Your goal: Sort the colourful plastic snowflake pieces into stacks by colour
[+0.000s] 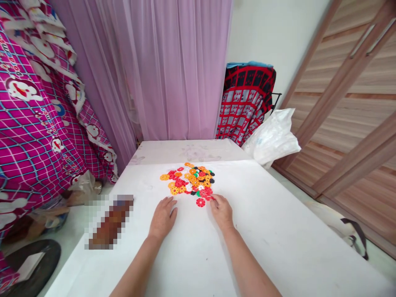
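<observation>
A pile of plastic snowflake discs [193,180], notched round the rim, lies on the white table in orange, red, white, black and green. My right hand [222,211] is at the pile's near right edge, thumb and fingertips closed on a red snowflake disc [209,198], which they partly cover. Just left of those fingers, a separate red snowflake disc [201,202] lies flat on the table. My left hand [163,218] rests on the tabletop, nearer to me than the pile, with its thumb apart from the fingers and nothing held.
The white table [262,239] stretches away toward a purple curtain [185,70]. A pixelated reddish-brown thing [111,222] lies by its left edge. At the far right corner is a white plastic bag [272,138], beside a cloth-draped object [244,99]. Wooden wardrobe doors [343,103] stand right.
</observation>
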`<state>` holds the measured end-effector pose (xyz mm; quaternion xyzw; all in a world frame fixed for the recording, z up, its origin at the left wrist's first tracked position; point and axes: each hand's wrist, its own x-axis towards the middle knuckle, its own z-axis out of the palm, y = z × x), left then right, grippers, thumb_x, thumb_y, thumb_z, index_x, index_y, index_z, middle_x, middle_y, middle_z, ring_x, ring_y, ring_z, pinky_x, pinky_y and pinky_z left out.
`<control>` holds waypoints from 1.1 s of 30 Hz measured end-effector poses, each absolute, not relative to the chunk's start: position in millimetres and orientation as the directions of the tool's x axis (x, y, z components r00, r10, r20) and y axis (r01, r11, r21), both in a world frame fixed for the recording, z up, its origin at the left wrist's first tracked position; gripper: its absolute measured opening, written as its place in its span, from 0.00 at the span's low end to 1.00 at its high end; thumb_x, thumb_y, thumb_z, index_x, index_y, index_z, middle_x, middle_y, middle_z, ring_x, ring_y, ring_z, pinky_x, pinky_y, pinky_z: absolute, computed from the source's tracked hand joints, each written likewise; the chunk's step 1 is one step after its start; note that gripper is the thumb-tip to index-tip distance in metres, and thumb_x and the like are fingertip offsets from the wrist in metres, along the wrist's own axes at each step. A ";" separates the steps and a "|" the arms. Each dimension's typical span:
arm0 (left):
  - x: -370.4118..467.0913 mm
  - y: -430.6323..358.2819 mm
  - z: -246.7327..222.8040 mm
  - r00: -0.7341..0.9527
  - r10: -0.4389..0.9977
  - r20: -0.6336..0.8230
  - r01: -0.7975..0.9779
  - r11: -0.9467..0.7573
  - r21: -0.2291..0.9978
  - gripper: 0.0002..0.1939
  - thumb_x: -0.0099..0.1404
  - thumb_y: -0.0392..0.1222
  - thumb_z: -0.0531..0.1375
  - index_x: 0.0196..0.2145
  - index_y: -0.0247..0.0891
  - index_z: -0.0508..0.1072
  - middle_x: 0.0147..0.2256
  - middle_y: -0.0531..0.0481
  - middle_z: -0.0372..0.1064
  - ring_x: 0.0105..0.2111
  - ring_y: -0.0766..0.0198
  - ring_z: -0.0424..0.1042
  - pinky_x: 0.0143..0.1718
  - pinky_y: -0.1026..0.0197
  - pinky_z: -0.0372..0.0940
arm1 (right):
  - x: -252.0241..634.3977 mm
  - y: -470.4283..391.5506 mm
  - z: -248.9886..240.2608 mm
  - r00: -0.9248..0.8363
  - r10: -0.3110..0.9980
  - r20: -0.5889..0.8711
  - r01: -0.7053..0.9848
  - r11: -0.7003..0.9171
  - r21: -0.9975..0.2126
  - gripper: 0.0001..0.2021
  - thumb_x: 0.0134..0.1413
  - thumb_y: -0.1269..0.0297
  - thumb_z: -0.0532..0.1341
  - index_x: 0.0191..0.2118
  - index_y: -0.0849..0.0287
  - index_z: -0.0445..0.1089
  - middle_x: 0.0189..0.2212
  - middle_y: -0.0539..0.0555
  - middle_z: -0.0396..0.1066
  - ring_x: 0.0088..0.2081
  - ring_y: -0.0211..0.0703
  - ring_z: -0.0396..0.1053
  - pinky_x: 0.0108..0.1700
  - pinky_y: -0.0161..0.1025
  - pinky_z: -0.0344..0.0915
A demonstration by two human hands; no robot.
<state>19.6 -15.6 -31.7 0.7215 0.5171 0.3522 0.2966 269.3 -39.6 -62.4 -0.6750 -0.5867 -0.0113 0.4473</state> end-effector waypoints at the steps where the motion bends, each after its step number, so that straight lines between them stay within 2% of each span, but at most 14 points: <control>1: 19.4 -14.9 -31.8 0.216 0.955 0.202 0.526 -0.289 0.800 0.14 0.58 0.45 0.60 0.41 0.40 0.77 0.54 0.39 0.69 0.61 0.45 0.59 0.66 0.42 0.44 | 270.3 -41.3 -61.5 0.280 0.800 0.531 0.831 0.075 -0.551 0.14 0.55 0.65 0.54 0.41 0.56 0.76 0.38 0.55 0.76 0.39 0.46 0.71 0.44 0.41 0.66; 3: 19.1 -13.0 -32.5 0.217 0.954 0.207 0.509 -0.291 0.810 0.14 0.57 0.45 0.61 0.40 0.41 0.77 0.54 0.40 0.70 0.61 0.45 0.59 0.66 0.42 0.44 | 271.1 -43.6 -59.1 0.216 0.833 0.510 0.874 0.068 -0.482 0.13 0.55 0.65 0.56 0.40 0.56 0.77 0.36 0.55 0.76 0.39 0.46 0.70 0.44 0.41 0.65; 5: 19.1 -10.5 -34.3 0.220 0.950 0.221 0.516 -0.306 0.800 0.13 0.58 0.45 0.60 0.40 0.42 0.78 0.53 0.41 0.71 0.60 0.45 0.61 0.66 0.41 0.46 | 271.5 -43.9 -56.8 0.221 0.848 0.481 0.877 0.044 -0.479 0.13 0.57 0.63 0.54 0.37 0.56 0.77 0.34 0.55 0.75 0.37 0.45 0.70 0.42 0.39 0.65; 7: 19.2 -7.9 -37.8 0.234 0.938 0.255 0.563 -0.345 0.751 0.13 0.59 0.44 0.59 0.41 0.42 0.78 0.52 0.42 0.72 0.58 0.46 0.63 0.64 0.40 0.49 | 270.4 -43.2 -54.9 0.279 0.845 0.456 0.845 0.009 -0.534 0.16 0.60 0.62 0.51 0.37 0.57 0.77 0.34 0.55 0.75 0.35 0.42 0.70 0.40 0.37 0.64; 10: 18.9 -4.6 -46.0 0.265 0.903 0.339 0.649 -0.427 0.629 0.15 0.62 0.43 0.55 0.43 0.41 0.77 0.51 0.43 0.73 0.56 0.49 0.66 0.61 0.39 0.56 | 258.9 -43.3 -50.6 0.322 0.855 0.406 0.759 0.023 -0.651 0.17 0.60 0.60 0.50 0.45 0.58 0.74 0.36 0.54 0.75 0.36 0.41 0.71 0.39 0.35 0.65; 13: 17.8 -2.3 -53.1 0.270 0.874 0.405 0.683 -0.470 0.559 0.16 0.64 0.43 0.54 0.45 0.42 0.77 0.50 0.45 0.74 0.54 0.52 0.69 0.58 0.41 0.61 | 230.1 -43.7 -42.5 0.213 0.929 0.302 0.663 0.090 -0.743 0.17 0.57 0.61 0.55 0.50 0.56 0.71 0.31 0.50 0.75 0.31 0.39 0.71 0.37 0.33 0.65; 15: 16.6 -1.5 -55.2 0.266 0.869 0.416 0.688 -0.474 0.550 0.16 0.64 0.44 0.54 0.45 0.43 0.76 0.50 0.45 0.74 0.53 0.53 0.70 0.57 0.42 0.63 | 206.8 -41.7 -36.6 0.075 0.959 0.273 0.625 0.169 -0.762 0.12 0.57 0.63 0.56 0.45 0.54 0.73 0.30 0.48 0.75 0.32 0.38 0.71 0.37 0.32 0.65; 18: 15.0 -1.4 -55.6 0.268 0.873 0.408 0.688 -0.470 0.553 0.17 0.65 0.43 0.53 0.46 0.42 0.76 0.50 0.45 0.74 0.52 0.55 0.71 0.57 0.44 0.64 | 181.8 -34.9 -31.7 -0.051 0.952 0.303 0.654 0.261 -0.710 0.09 0.57 0.67 0.57 0.37 0.53 0.75 0.33 0.50 0.74 0.36 0.38 0.71 0.41 0.32 0.65; 22: 14.3 -2.9 -55.3 0.271 0.877 0.397 0.706 -0.461 0.537 0.17 0.64 0.42 0.53 0.47 0.42 0.76 0.51 0.45 0.73 0.54 0.54 0.70 0.58 0.43 0.63 | 186.5 -30.0 -31.9 -0.013 0.945 0.326 0.743 0.227 -0.630 0.09 0.57 0.67 0.58 0.39 0.53 0.76 0.38 0.53 0.72 0.39 0.38 0.71 0.43 0.33 0.65; 26: 16.2 -6.4 -52.7 0.303 0.880 0.365 0.739 -0.459 0.493 0.16 0.63 0.47 0.57 0.47 0.42 0.76 0.53 0.45 0.72 0.56 0.51 0.68 0.59 0.41 0.60 | 223.5 -41.0 -28.1 0.141 0.943 0.301 0.793 0.074 -0.604 0.12 0.61 0.65 0.53 0.41 0.53 0.75 0.39 0.52 0.72 0.40 0.38 0.71 0.44 0.33 0.64; 29: 18.7 -9.8 -48.6 0.340 0.879 0.334 0.766 -0.465 0.444 0.21 0.60 0.54 0.60 0.48 0.43 0.75 0.55 0.43 0.70 0.58 0.48 0.65 0.61 0.39 0.57 | 246.2 -52.1 -22.2 0.243 0.950 0.194 0.851 -0.113 -0.513 0.11 0.59 0.57 0.58 0.42 0.52 0.75 0.40 0.52 0.72 0.39 0.40 0.71 0.42 0.35 0.64; 31: 20.2 -11.7 -46.1 0.353 0.877 0.327 0.779 -0.469 0.417 0.23 0.58 0.56 0.61 0.49 0.44 0.74 0.57 0.42 0.68 0.59 0.47 0.63 0.61 0.38 0.56 | 250.4 -56.0 -19.0 0.241 0.959 0.148 0.891 -0.159 -0.425 0.15 0.54 0.52 0.62 0.45 0.53 0.74 0.43 0.53 0.71 0.43 0.44 0.70 0.43 0.37 0.64; 33: 21.8 -12.8 -44.3 0.360 0.874 0.326 0.785 -0.473 0.400 0.21 0.59 0.55 0.61 0.48 0.46 0.75 0.58 0.43 0.67 0.60 0.47 0.61 0.61 0.38 0.54 | 246.7 -55.8 -16.8 0.205 0.970 0.129 0.922 -0.148 -0.357 0.19 0.52 0.51 0.63 0.47 0.53 0.73 0.45 0.54 0.71 0.47 0.46 0.68 0.45 0.38 0.63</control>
